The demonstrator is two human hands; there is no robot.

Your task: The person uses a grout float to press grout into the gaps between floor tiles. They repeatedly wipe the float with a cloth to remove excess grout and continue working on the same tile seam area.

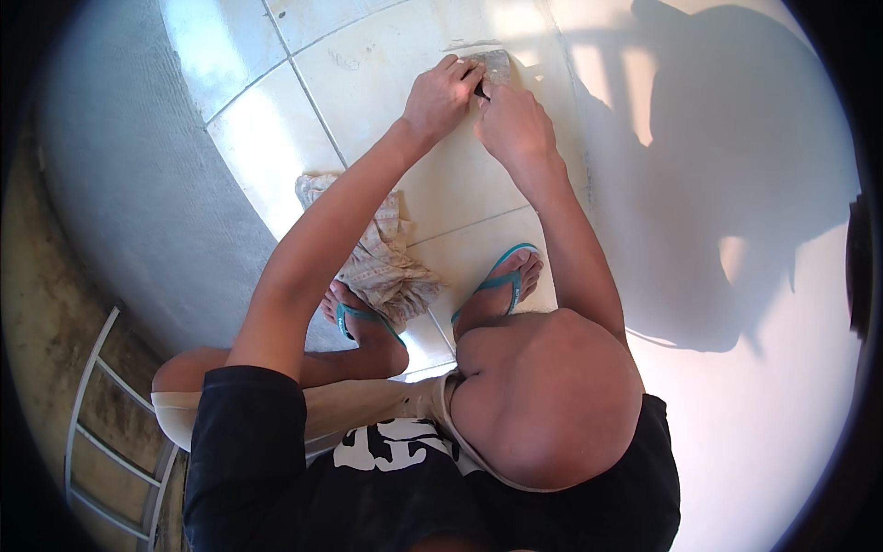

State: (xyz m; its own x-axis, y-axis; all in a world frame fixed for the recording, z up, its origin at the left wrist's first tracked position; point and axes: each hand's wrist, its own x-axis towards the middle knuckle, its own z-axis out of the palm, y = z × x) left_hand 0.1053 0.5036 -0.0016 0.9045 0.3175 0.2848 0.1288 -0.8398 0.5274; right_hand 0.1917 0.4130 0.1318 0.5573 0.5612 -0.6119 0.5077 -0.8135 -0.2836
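Note:
Ahead of me, a scraper with a broad, flat grey blade [498,64] and a dark handle meets the cream floor tile. My right hand [515,127] is closed around the handle, most of which it hides. From the left, my left hand [443,97] has its fingertips pressed together on the scraper where blade and handle meet. A thin line of pale residue [474,46] lies on the tile just beyond the blade. Between my forearms and closer to me, a crumpled patterned cloth [391,253] rests on the floor by my left foot.
My feet, in teal flip-flops [497,282], are planted on the tiles [460,198]. A white wall [736,212] with my shadow on it rises at the right. Along the left runs a grey rough surface [138,184], with a white metal rack [118,442] at the lower left.

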